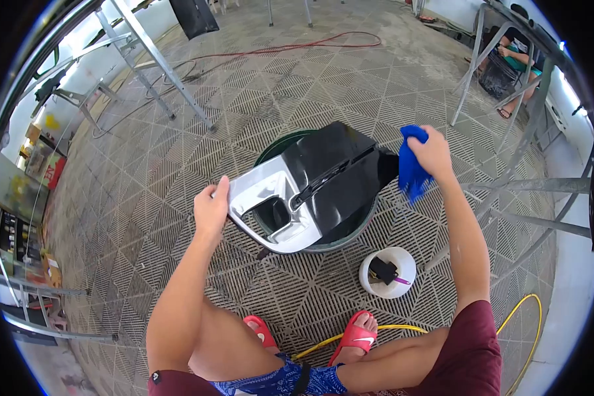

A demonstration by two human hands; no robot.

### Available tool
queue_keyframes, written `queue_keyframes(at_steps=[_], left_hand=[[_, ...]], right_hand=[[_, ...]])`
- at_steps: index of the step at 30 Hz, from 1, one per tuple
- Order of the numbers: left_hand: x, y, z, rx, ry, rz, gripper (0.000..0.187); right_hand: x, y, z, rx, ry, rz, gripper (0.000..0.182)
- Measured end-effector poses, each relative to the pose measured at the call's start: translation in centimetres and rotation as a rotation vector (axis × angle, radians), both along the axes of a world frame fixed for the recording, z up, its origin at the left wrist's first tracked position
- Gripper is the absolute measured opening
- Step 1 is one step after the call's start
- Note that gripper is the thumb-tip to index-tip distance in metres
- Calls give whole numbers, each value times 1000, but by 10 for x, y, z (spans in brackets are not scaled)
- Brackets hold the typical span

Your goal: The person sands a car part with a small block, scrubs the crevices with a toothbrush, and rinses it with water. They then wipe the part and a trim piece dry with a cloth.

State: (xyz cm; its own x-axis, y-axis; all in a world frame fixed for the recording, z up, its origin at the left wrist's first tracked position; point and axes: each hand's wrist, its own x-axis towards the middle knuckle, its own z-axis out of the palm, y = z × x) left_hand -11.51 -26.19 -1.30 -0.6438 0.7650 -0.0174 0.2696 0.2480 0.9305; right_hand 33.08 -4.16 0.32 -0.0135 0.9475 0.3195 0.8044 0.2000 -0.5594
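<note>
A black and silver plastic panel (340, 173) lies across the top of a dark green tub (360, 232), its silver end with a cut-out opening toward the left. My left hand (211, 206) grips the panel's left edge, fingers partly hidden beneath it. To the right of the panel, my right hand (433, 153) is closed around a bunched blue cloth (412, 173), which hangs down beside the panel's black end. Just below the tub stands a white bucket (408, 259) with a black block (383, 270) and a purple-handled item (401, 280) inside.
Metal stands rise at the right (501, 185) and a ladder (155, 59) at the upper left. A red hose (290, 46) and a yellow hose (389, 327) lie on the patterned floor (145, 178). Another person (518, 53) sits at the upper right.
</note>
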Motion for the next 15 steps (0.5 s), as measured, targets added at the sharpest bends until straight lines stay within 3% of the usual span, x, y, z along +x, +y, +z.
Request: queue_keyframes(at_steps=[2,4,6,14,15], left_hand=[[-11,0,-6,-166,-156,6,54],[-12,0,-11,-125,-103,-28,55],[-19,8,-12,-215,-38,-66,54],[-13,23,-16,-29,324,-263,44],[-9,22,-14,10,411,-257,40]], right_hand=[[8,8,19,-29,307,4,48],[6,4,45,-96,761,61,46],[3,-19,86,-12,941,66,45],[18,-144,210,448,1206,141,54],[17,-164,226,620,1058,114,55]])
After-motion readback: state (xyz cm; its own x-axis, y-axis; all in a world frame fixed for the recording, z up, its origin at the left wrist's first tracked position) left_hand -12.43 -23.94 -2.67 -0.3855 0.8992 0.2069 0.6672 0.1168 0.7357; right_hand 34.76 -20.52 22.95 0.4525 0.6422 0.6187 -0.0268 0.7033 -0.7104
